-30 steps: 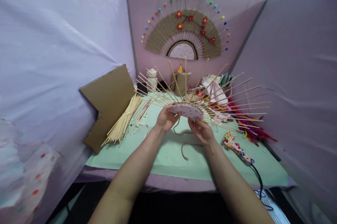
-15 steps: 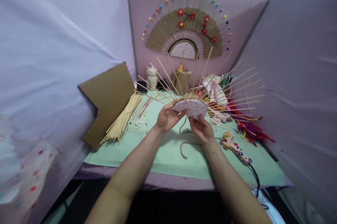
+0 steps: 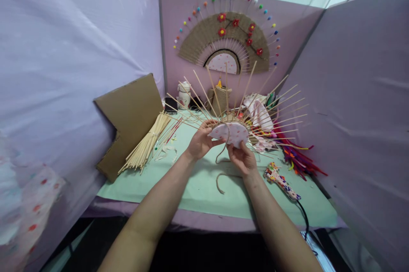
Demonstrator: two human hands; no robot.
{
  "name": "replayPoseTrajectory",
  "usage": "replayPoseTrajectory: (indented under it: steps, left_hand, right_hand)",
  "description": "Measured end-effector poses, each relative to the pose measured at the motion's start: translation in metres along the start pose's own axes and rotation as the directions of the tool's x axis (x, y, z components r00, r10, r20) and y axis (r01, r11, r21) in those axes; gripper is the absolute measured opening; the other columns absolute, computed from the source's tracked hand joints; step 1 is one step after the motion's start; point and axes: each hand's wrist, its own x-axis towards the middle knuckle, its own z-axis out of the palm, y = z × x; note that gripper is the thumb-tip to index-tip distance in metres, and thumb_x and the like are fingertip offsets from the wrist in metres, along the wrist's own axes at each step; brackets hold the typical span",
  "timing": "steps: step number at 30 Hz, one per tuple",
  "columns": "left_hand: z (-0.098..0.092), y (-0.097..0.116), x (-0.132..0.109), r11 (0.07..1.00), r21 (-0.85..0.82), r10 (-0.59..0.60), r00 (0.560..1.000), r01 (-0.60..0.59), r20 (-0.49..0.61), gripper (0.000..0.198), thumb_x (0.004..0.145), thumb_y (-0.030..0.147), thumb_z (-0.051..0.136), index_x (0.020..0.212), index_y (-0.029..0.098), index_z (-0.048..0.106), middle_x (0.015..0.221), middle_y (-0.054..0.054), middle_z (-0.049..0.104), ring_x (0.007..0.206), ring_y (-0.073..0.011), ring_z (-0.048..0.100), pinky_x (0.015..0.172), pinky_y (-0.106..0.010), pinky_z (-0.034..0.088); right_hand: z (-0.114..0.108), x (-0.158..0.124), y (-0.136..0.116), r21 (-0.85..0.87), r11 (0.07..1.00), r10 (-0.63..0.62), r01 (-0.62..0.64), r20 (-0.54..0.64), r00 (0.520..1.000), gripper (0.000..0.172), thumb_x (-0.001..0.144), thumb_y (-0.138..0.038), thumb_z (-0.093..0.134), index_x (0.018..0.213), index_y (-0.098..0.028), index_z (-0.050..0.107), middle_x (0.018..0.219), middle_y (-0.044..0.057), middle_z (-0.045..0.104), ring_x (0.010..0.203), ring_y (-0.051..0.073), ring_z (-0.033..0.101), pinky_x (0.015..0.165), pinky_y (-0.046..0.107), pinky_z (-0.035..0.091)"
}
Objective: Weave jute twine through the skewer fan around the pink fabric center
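Note:
Between my two hands is a fan frame: a half-round base (image 3: 234, 132) covered in white cloth with pinkish dots, thin wooden sticks (image 3: 250, 83) spreading from its curved edge. My left hand (image 3: 201, 140) grips its left end, thumb on the front, fingers partly hidden behind. My right hand (image 3: 243, 157) pinches its lower right edge from below. A jute cord (image 3: 227, 137) hangs down across the front of the base, and a loose cord end (image 3: 220, 184) curls on the table under it.
A bundle of sticks (image 3: 148, 144) and brown cardboard (image 3: 131, 122) lie left. A glue gun (image 3: 283, 182) with a black cable rests right, near coloured pipe cleaners (image 3: 298, 157). Twine spools (image 3: 220, 99) and a jar (image 3: 184, 95) stand behind. A finished fan (image 3: 230, 37) hangs on the back panel.
The fan frame has turned slightly in my hands, its right-hand sticks reaching less far to the right. My left fingers have shifted up at its left end. The camera view has shifted a little.

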Motion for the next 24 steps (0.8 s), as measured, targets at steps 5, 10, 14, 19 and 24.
replayPoseTrajectory:
  steps: [5, 10, 14, 19, 24]
  left_hand:
    - [0.0016, -0.0028, 0.0017, 0.997, -0.068, -0.044, 0.995, 0.038, -0.093, 0.025, 0.068, 0.022, 0.072, 0.091, 0.021, 0.061, 0.087, 0.001, 0.067, 0.079, -0.0143, 0.061, 0.08, -0.036, 0.053]
    - [0.0039, -0.0066, 0.0048, 0.974, -0.209, -0.124, 0.973, 0.082, -0.195, 0.019, 0.066, 0.018, 0.072, 0.08, 0.02, 0.06, 0.077, 0.004, 0.065, 0.074, -0.0114, 0.059, 0.076, -0.03, 0.049]
    - [0.0074, -0.0078, 0.0049, 0.97, -0.233, -0.123, 0.972, 0.074, -0.202, 0.018, 0.064, 0.015, 0.072, 0.078, 0.018, 0.061, 0.076, 0.004, 0.064, 0.073, -0.0103, 0.058, 0.073, -0.027, 0.047]
    - [0.009, -0.0077, 0.0045, 0.979, -0.192, -0.107, 0.969, 0.064, -0.224, 0.017, 0.061, 0.016, 0.07, 0.075, 0.018, 0.061, 0.073, 0.003, 0.063, 0.071, -0.0109, 0.056, 0.073, -0.027, 0.045]
    - [0.0075, -0.0094, 0.0057, 0.987, -0.151, -0.087, 0.968, 0.053, -0.235, 0.018, 0.059, 0.016, 0.071, 0.073, 0.019, 0.06, 0.072, 0.004, 0.062, 0.07, -0.011, 0.055, 0.073, -0.028, 0.045]
  right_hand:
    - [-0.0016, -0.0009, 0.0017, -0.035, 0.996, -0.081, 0.082, 0.017, 0.997, 0.026, 0.072, -0.006, 0.072, 0.092, -0.023, 0.066, 0.096, -0.004, 0.076, 0.092, 0.01, 0.07, 0.081, 0.021, 0.06]
    - [-0.0024, 0.0003, 0.0041, -0.082, 0.979, -0.184, 0.187, 0.048, 0.982, 0.027, 0.065, -0.002, 0.073, 0.082, -0.023, 0.068, 0.088, -0.006, 0.075, 0.088, 0.011, 0.07, 0.084, 0.024, 0.059]
    - [-0.0017, 0.0001, 0.0045, -0.138, 0.963, -0.226, 0.233, 0.067, 0.972, 0.027, 0.067, -0.003, 0.07, 0.081, -0.025, 0.067, 0.087, -0.008, 0.075, 0.087, 0.01, 0.069, 0.087, 0.028, 0.058]
    - [-0.0016, -0.001, 0.0044, -0.189, 0.952, -0.23, 0.241, 0.078, 0.97, 0.028, 0.065, -0.004, 0.071, 0.083, -0.025, 0.067, 0.089, -0.007, 0.075, 0.088, 0.01, 0.069, 0.087, 0.026, 0.058]
    - [-0.0012, -0.0018, 0.0048, -0.201, 0.95, -0.23, 0.24, 0.073, 0.971, 0.033, 0.065, -0.003, 0.068, 0.087, -0.026, 0.068, 0.093, -0.008, 0.075, 0.091, 0.01, 0.069, 0.088, 0.025, 0.057]
